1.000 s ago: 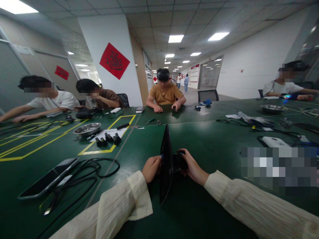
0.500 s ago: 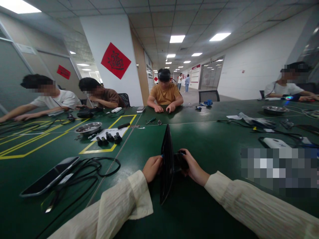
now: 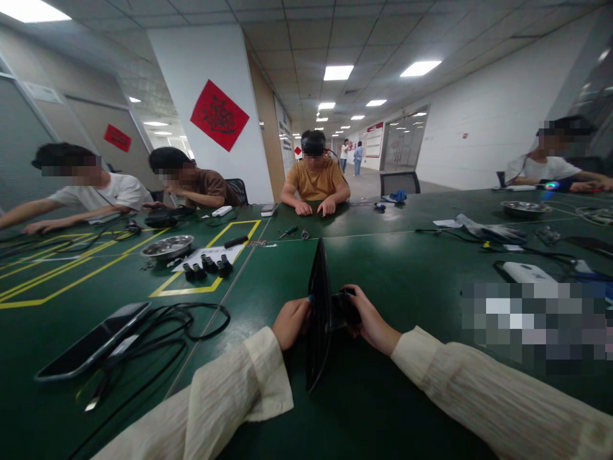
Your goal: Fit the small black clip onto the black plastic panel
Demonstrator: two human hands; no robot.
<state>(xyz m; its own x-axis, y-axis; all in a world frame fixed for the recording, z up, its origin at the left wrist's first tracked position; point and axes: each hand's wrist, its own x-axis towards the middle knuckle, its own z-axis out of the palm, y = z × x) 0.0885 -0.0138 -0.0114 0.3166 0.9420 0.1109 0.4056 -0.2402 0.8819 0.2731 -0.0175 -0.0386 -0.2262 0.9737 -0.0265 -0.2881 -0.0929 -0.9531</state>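
A thin black panel (image 3: 319, 358) stands on edge in front of me, seen almost side-on, so its faces barely show. My left hand (image 3: 292, 322) grips it from the left, its fingertips partly hidden against the panel. On the panel's right side a chunky black part (image 3: 343, 309) sticks out. My right hand (image 3: 368, 319) is closed around that part, thumb on top, with the other fingers mostly out of sight. What kind of device this is, I cannot make out.
A phone (image 3: 93, 342) and a coiled black cable (image 3: 191, 305) lie to the left. Several black cylindrical parts (image 3: 208, 267) stand on paper beside a metal bowl (image 3: 167, 247). A white device (image 3: 529, 278) lies at right. A person (image 3: 316, 182) sits opposite, others at both sides.
The view has shifted very slightly. Both my hands keep the same hold on the panel and its black part. Across the table, the person's hand has moved a little.
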